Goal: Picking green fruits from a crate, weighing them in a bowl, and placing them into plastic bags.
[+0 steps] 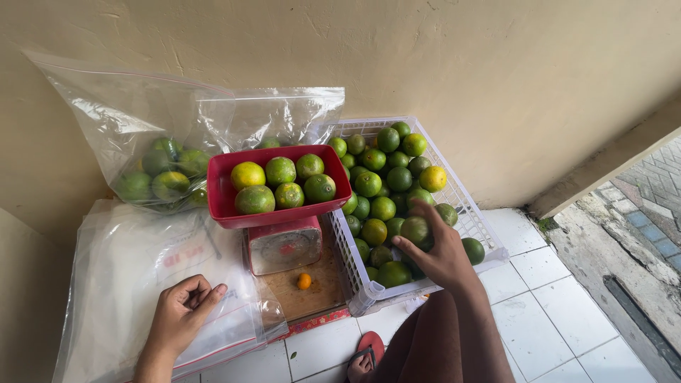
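Nearest, my left hand point(186, 306) lies loosely curled on slippery bags point(142, 284), while my right hand point(441, 254) cups a firm, round lime point(415, 229), best gripped around its middle.

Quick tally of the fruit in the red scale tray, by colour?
Red scale tray:
Yellowish citrus: 1
Green citrus: 5
Total: 6
Separately, the right hand grips one more green fruit in the white crate.

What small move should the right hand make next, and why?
Probably lift the green citrus fruit that the right hand grips in the white crate and carry it to the red scale tray, which holds only six fruits.
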